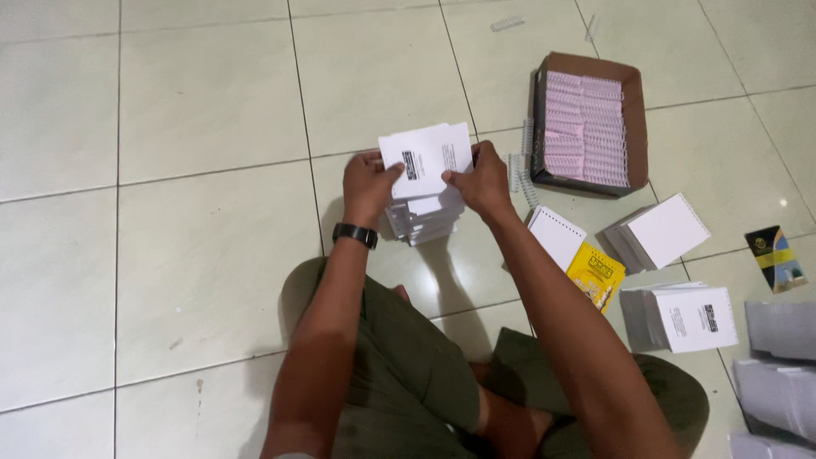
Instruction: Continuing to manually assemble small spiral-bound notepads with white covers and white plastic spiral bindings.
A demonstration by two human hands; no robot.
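At the left, the person's left hand (367, 183), with a black watch (354, 235) on its wrist, has its grip closed on the left edge of a white printed sheet (427, 157), thumb on top and fingers underneath. The sheet is tilted up off a stack of white sheets (425, 218) that stands on the pale tiled floor (204, 255) just in front of the person's crossed legs in olive trousers (408, 374). The right hand (480, 180) pinches the sheet's right edge, its grip likewise clenched on the paper, so the sheet hangs between both hands directly above the stack. Just to the right of that hand, a few white binding coils (520, 174) lie loose on the floor, beside a brown cardboard box (636, 127) filled with rows of pinkish-white binding coils. Nearer the person, a small white spiral-punched pad (557, 234) lies touching a yellow packet (597, 274). Further right sit two more stacks of white pads, one turned at an angle (663, 231) and one with printed covers (688, 316). At the far right lie a dark card (773, 255) and grey piles of paper (782, 374), cut off by the frame.
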